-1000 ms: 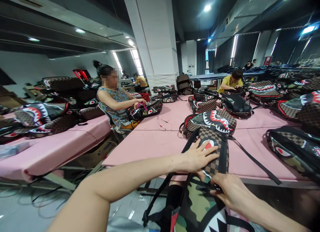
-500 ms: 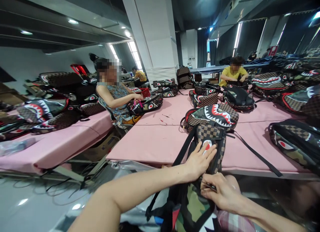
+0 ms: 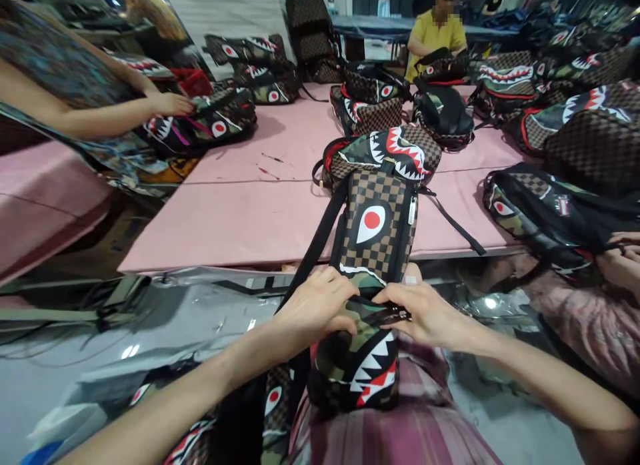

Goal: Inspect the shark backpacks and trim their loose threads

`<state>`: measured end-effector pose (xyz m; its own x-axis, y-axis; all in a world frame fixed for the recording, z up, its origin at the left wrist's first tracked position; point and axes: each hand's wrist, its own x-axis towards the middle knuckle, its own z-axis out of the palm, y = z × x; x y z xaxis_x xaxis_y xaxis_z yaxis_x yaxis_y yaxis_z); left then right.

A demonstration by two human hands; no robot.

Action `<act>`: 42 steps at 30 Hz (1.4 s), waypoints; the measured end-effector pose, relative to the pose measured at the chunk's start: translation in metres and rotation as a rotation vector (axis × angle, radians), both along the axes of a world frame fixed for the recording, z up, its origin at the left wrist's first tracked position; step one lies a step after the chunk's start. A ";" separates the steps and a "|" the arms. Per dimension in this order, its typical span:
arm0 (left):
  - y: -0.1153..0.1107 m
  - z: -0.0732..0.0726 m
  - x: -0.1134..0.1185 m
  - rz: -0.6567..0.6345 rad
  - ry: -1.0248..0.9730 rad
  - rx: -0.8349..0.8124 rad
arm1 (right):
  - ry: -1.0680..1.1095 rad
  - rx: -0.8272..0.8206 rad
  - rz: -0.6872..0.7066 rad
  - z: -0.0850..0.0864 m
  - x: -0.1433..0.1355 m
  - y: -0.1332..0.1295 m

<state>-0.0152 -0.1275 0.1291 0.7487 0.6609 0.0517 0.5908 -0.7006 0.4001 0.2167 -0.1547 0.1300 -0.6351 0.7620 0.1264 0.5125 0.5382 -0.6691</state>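
Observation:
A brown-checked and camouflage backpack [image 3: 385,218], with a red-and-white eye and a toothed shark mouth, stretches from the pink table's edge down onto my lap. At the fold across its middle, my left hand [image 3: 325,301] is closed on the camouflage part, fingers over the top. Beside it, my right hand [image 3: 425,311] pinches the same fold from the right. A small dark, shiny piece shows between its thumb and fingers; I cannot tell what it is. A black strap [image 3: 320,238] runs along the bag's left side.
Another shark-mouth backpack [image 3: 410,151] lies just beyond on the pink table [image 3: 225,218]. Small thread snips or similar tools [image 3: 270,165] lie left of it. More bags [image 3: 525,211] crowd the right side. Co-workers sit left, right and at the back, handling bags.
My view has tipped down and moved closer. My left hand has gone from lying flat over the bag's eye to gripping the fold beside my right hand. More of the bag's front shows.

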 end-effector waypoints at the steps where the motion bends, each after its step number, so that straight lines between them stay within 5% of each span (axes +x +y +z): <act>1: -0.005 -0.003 0.000 0.040 -0.031 0.005 | -0.012 -0.010 0.006 0.000 0.000 -0.002; 6: -0.024 -0.026 0.004 0.187 -0.227 0.084 | -0.053 0.047 -0.016 -0.009 -0.002 -0.013; 12: -0.052 -0.076 0.003 0.176 -0.435 0.414 | -0.182 0.605 0.045 -0.049 -0.007 -0.027; 15: -0.062 -0.089 0.002 0.185 -0.514 0.467 | -0.179 0.685 0.047 -0.062 -0.007 -0.033; 23: -0.069 -0.083 -0.009 0.131 -0.508 0.448 | -0.219 0.539 0.144 -0.066 -0.006 -0.040; 28: -0.069 -0.082 -0.012 0.148 -0.520 0.271 | -0.214 0.398 0.196 -0.060 -0.007 -0.039; 35: -0.064 -0.059 -0.017 0.110 -0.443 -0.043 | -0.169 0.147 0.254 -0.052 -0.007 -0.039; 42: -0.068 -0.072 -0.020 0.105 -0.457 0.080 | -0.172 0.143 0.248 -0.055 -0.006 -0.041</act>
